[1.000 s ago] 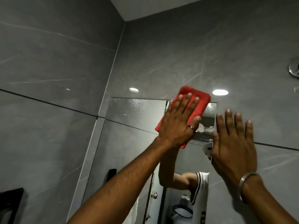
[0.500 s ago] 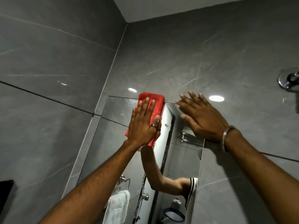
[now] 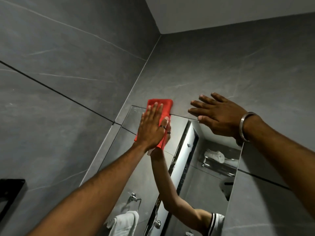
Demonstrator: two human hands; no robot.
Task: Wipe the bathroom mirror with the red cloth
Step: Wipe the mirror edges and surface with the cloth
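the left hand (image 3: 150,129) lies flat and spread, fingers together, pressing the red cloth (image 3: 161,110) against the top left corner of the mirror (image 3: 185,133). the cloth is folded; its upper part sticks out above the mirror's top edge onto the grey wall (image 3: 221,65), and its lower end shows under the palm near the wrist. a ring (image 3: 163,127) sits on one finger of this hand. the right hand (image 3: 219,116) is open and empty, fingers splayed and pointing left, flat against the wall and the mirror's top edge, near the cloth but apart from it. a metal bangle (image 3: 245,126) circles the right wrist. in the mirror, the reflected arm meets the cloth from below, and a white towel (image 3: 123,223) hangs on a chrome bar low in the glass. a black fixture (image 3: 10,193) shows on the wall at the left edge.
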